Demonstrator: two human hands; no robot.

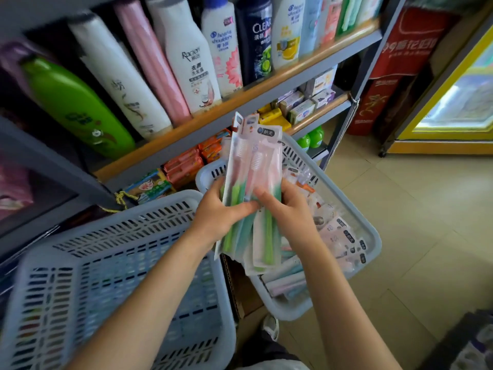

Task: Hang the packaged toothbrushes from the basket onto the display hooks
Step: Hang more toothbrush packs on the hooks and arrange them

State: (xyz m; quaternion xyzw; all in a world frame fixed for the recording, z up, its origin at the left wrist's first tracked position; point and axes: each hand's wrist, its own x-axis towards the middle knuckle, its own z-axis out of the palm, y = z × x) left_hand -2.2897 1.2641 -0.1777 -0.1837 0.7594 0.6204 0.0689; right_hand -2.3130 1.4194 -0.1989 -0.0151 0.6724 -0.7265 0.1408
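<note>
A fanned stack of packaged toothbrushes point(253, 166), pink and green in clear packs, stands upright in the centre of the head view. My left hand point(222, 212) grips the stack from the left, thumb across its front. My right hand point(282, 206) holds it from the right, fingers curled round the edge. Below and behind the stack sits a grey slotted basket point(370, 236) with several more toothbrush packs point(338, 236) lying in it. No display hooks are in view.
A second grey slotted basket point(112, 276) stands at the lower left. Grey shelves hold shampoo bottles point(186, 54) above and soap boxes point(298, 108) and orange packets point(184, 164) below. A lit fridge point(453, 102) stands at the right on a tiled floor point(426, 222).
</note>
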